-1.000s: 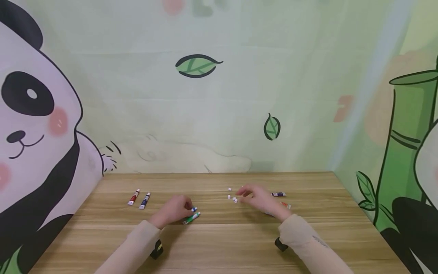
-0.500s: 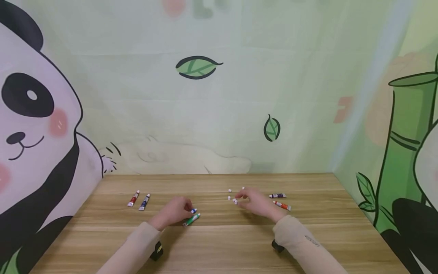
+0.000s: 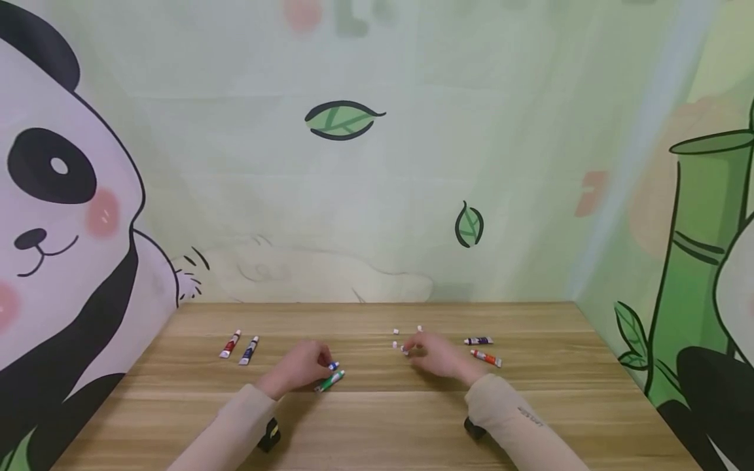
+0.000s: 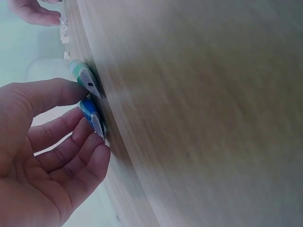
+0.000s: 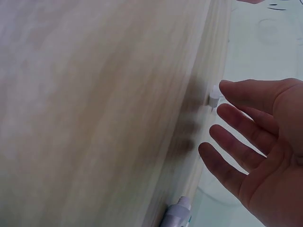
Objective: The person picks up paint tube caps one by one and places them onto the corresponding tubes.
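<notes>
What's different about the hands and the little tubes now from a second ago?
The right hand shifted a little left and back toward the person, close to the small white pieces. The orange tube, partly covered before, now shows fully. I see nothing newly picked up or let go. The left hand still holds the blue tube beside the green tube; the red tube stayed put.

Two beige-sleeved arms (image 3: pixel 226 425) extend forward; the bare left grip (image 3: pixel 297 365) pinches, the bare right grip's (image 3: pixel 438 356) fingers (image 5: pixel 235 147) spread apart.
</notes>
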The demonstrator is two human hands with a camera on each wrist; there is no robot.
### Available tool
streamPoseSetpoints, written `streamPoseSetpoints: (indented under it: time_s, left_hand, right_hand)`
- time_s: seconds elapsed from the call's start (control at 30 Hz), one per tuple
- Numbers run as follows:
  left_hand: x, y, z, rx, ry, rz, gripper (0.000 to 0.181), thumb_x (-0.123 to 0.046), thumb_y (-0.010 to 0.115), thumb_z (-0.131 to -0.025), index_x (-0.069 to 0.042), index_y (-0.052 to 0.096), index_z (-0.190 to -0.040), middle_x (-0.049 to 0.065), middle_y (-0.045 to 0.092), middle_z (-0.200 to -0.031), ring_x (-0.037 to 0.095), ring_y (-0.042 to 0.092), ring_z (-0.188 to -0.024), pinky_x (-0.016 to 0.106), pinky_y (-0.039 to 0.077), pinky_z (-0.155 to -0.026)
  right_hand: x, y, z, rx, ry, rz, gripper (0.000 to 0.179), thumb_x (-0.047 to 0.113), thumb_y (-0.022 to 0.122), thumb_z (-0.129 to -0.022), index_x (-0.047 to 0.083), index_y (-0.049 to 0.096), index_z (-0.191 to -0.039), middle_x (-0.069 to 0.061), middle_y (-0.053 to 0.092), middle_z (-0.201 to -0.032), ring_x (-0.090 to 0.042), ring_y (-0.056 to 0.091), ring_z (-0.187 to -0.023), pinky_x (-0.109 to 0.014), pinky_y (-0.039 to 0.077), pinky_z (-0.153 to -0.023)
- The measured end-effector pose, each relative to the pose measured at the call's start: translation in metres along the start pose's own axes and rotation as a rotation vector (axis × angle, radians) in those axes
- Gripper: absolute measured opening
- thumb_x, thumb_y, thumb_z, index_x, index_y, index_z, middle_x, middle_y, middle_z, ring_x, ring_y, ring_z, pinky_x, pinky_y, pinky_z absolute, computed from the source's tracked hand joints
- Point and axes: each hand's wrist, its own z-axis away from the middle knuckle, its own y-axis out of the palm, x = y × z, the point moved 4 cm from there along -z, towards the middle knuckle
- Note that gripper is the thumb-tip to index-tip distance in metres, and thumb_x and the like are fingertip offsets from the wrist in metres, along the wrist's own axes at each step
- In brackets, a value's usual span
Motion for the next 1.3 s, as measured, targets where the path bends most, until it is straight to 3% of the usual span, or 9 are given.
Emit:
streamPoseSetpoints:
  time_s: [0.37,0.93,1.17,1.3]
  left_hand:
    - [0.000,0.000,0.000,-0.010,0.003,0.005,0.009,-0.008,0.077,-0.084,-0.004,0.070,-0.088,0.002,0.067,-0.082,0.014,0.060,-0.074,0.035,0.054,-0.071]
    - [0.000,-0.001,-0.001,-0.019,0.003,0.000,0.009,-0.009,0.078,-0.084,-0.006,0.070,-0.087,0.000,0.066,-0.082,0.013,0.059,-0.074,0.035,0.054,-0.073]
    - [0.001,0.000,-0.002,-0.027,-0.009,-0.006,0.009,-0.009,0.078,-0.084,-0.006,0.070,-0.087,0.000,0.065,-0.081,0.013,0.058,-0.074,0.034,0.053,-0.072]
    - [0.002,0.002,-0.001,-0.025,-0.007,-0.005,0.009,-0.009,0.078,-0.085,-0.007,0.070,-0.086,-0.001,0.065,-0.080,0.013,0.058,-0.074,0.034,0.053,-0.071]
  right_hand:
    - [-0.001,0.003,-0.007,0.001,-0.002,0.036,0.024,0.002,0.073,-0.088,0.001,0.071,-0.111,-0.012,0.070,-0.108,-0.032,0.064,-0.104,-0.050,0.049,-0.095]
    - [0.004,0.006,-0.016,-0.010,-0.001,0.082,0.010,-0.001,0.072,-0.088,0.001,0.073,-0.098,-0.007,0.071,-0.092,-0.024,0.066,-0.090,-0.044,0.053,-0.087]
    - [0.003,0.005,-0.014,-0.009,0.028,0.079,0.005,0.000,0.072,-0.089,0.004,0.071,-0.089,0.000,0.066,-0.081,-0.014,0.058,-0.077,-0.035,0.051,-0.076]
    - [0.003,0.006,-0.010,0.008,0.028,0.075,0.004,0.001,0.069,-0.092,0.002,0.068,-0.088,-0.001,0.063,-0.080,-0.014,0.055,-0.077,-0.036,0.049,-0.075]
